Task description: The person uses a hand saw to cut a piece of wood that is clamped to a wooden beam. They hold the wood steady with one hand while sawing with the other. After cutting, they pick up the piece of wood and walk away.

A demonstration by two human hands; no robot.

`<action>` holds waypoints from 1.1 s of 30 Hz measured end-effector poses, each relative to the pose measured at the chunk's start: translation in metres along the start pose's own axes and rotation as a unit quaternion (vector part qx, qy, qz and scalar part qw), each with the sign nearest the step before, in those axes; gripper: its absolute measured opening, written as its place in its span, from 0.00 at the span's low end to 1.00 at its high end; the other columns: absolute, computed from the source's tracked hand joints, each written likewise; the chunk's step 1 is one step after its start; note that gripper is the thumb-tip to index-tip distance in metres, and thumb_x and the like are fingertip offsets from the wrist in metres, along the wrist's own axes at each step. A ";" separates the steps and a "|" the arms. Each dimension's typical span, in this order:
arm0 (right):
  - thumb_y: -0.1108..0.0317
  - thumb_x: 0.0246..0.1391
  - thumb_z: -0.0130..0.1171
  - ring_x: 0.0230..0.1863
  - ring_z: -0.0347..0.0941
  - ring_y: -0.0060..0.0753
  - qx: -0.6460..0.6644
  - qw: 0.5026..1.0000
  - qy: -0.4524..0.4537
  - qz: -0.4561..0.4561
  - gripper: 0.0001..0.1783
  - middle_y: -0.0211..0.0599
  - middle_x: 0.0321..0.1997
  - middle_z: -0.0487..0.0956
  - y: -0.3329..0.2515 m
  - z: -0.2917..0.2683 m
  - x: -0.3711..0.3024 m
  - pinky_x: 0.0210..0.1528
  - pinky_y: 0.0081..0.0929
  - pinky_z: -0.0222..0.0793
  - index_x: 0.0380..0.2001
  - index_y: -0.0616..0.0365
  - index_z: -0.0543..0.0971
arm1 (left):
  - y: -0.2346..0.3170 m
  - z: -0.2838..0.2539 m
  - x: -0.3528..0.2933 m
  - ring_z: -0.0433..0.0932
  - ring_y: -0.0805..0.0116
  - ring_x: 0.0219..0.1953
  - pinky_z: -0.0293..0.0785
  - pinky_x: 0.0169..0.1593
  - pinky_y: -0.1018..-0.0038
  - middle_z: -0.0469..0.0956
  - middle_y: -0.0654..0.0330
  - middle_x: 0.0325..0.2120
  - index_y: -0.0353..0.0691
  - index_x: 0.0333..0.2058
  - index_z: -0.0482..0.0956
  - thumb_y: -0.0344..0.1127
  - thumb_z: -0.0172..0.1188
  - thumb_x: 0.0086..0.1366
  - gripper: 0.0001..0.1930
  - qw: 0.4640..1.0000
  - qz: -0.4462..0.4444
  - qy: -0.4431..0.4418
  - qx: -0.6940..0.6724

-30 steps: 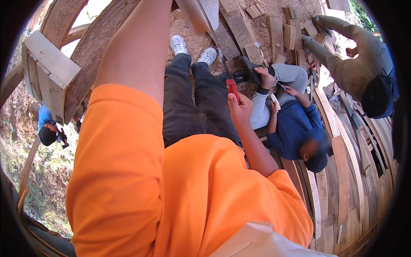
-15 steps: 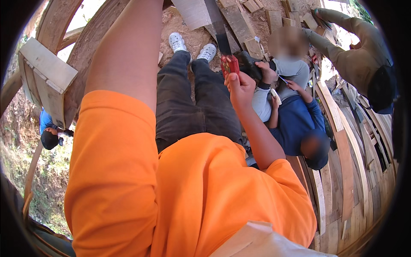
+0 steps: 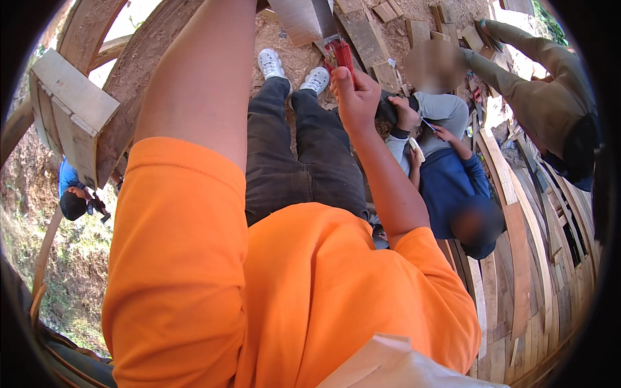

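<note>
Sawdust-strewn ground [image 3: 272, 33], scattered wood offcuts [image 3: 418, 31], right grip [image 3: 359, 98] wrapped around red-handled saw [image 3: 341, 54], left grip unseen, cannot tell

Seated co-worker [image 3: 447, 173] in blue, scattered wood offcuts [image 3: 418, 32], long planks [image 3: 519, 271] at right

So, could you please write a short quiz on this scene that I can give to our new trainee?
1. Which of the wearer's hands grips the red handle?
2. True or false: the wearer's left hand is in full view.
3. The wearer's shoes are: (a) black, (b) white, (c) red.

Key: 1. The right hand. 2. False; the left arm runs out of the picture at the top edge. 3. b.
</note>
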State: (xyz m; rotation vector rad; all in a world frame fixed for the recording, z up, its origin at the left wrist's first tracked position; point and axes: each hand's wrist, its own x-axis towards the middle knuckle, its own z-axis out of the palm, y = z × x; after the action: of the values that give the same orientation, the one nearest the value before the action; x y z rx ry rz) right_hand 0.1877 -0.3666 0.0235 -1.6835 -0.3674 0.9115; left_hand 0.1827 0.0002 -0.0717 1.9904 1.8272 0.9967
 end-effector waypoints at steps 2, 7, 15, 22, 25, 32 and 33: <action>0.53 0.63 0.66 0.24 0.58 0.13 -0.013 1.000 0.000 -0.011 0.25 0.21 0.17 0.66 0.002 -0.002 0.002 0.25 0.22 0.54 0.20 0.63 0.76 | 0.008 -0.002 0.000 0.66 0.45 0.66 0.61 0.69 0.58 0.69 0.38 0.62 0.37 0.71 0.56 0.39 0.44 0.72 0.31 1.000 0.006 -0.007 -0.004; 0.51 0.62 0.67 0.21 0.63 0.12 -0.022 0.999 -0.016 -0.017 0.23 0.22 0.17 0.73 0.002 -0.003 0.002 0.22 0.21 0.57 0.27 0.64 0.83 | 0.054 -0.014 -0.025 0.64 0.43 0.67 0.55 0.70 0.55 0.67 0.37 0.63 0.35 0.71 0.56 0.40 0.43 0.72 0.31 0.996 -0.013 -0.082 0.034; 0.43 0.52 0.72 0.19 0.69 0.37 -0.148 0.989 0.002 -0.003 0.29 0.42 0.19 0.73 0.040 -0.040 -0.055 0.26 0.35 0.64 0.24 0.63 0.81 | 0.111 -0.073 -0.057 0.50 0.36 0.72 0.39 0.74 0.48 0.58 0.34 0.67 0.35 0.70 0.55 0.41 0.41 0.73 0.29 0.974 -0.138 -0.169 -0.061; 0.40 0.51 0.71 0.22 0.73 0.54 -0.261 0.963 0.007 0.062 0.32 0.48 0.20 0.74 0.058 -0.151 -0.242 0.27 0.42 0.66 0.21 0.63 0.78 | 0.076 -0.066 -0.022 0.53 0.29 0.71 0.32 0.76 0.45 0.65 0.37 0.64 0.36 0.69 0.55 0.40 0.41 0.73 0.29 0.977 -0.115 -0.177 0.005; 0.43 0.54 0.69 0.20 0.72 0.48 -0.259 0.947 0.004 0.188 0.30 0.47 0.18 0.73 0.007 -0.181 -0.300 0.26 0.41 0.64 0.21 0.64 0.78 | 0.061 -0.063 -0.016 0.60 0.29 0.68 0.34 0.76 0.44 0.70 0.38 0.61 0.37 0.70 0.53 0.42 0.40 0.72 0.30 0.978 -0.093 -0.180 0.041; 0.41 0.57 0.64 0.22 0.75 0.47 -0.261 0.914 0.084 0.299 0.29 0.51 0.20 0.78 -0.045 -0.210 -0.331 0.26 0.39 0.66 0.27 0.62 0.85 | 0.018 -0.082 0.009 0.47 0.29 0.72 0.49 0.68 0.35 0.43 0.34 0.72 0.45 0.75 0.44 0.67 0.46 0.68 0.46 0.955 -0.038 -0.243 0.165; 0.40 0.57 0.63 0.20 0.74 0.44 -0.274 0.914 0.080 0.288 0.30 0.50 0.19 0.77 -0.042 -0.212 -0.326 0.26 0.39 0.66 0.27 0.62 0.85 | 0.006 -0.086 -0.001 0.48 0.28 0.71 0.51 0.68 0.35 0.45 0.32 0.70 0.44 0.75 0.43 0.70 0.51 0.65 0.52 0.966 -0.021 -0.207 0.156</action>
State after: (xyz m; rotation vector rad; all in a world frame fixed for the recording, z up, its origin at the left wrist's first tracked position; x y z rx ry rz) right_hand 0.1382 -0.7117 0.1999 -2.4430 0.0059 1.1506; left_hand 0.1329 -0.0232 -0.0056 2.1178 1.8564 0.2527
